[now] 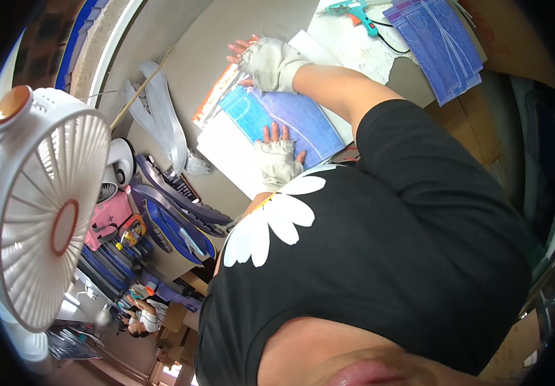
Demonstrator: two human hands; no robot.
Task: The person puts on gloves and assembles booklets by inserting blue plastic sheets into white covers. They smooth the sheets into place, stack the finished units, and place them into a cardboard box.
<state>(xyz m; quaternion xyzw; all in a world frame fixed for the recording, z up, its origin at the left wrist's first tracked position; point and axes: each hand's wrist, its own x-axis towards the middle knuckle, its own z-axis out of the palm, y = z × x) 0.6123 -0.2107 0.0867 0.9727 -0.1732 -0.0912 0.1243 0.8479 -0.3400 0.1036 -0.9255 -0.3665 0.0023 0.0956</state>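
Observation:
A blue and purple sheet printed to look like jeans [316,122] lies on white sheets [226,161] on the grey table. My left hand [276,159], in a whitish fingerless glove, rests flat on the jeans-print sheet near its lower edge with its fingers spread. Gloved the same way, my right hand [269,63] is at the sheet's upper edge, fingers stretched out and apart. Beside it runs an orange and white printed strip [216,96], partly under clear, crinkled wrapping. Neither hand grips anything that I can see.
Further right lie a teal glue gun [358,16] with a black cord and more jeans-print sheets [435,48]. Grey-white strips [158,116] lie on the left. A white fan [52,212] stands close at left, near purple-blue curved pieces [168,219] and a pink bag [111,215]. Another person [145,315] is beyond.

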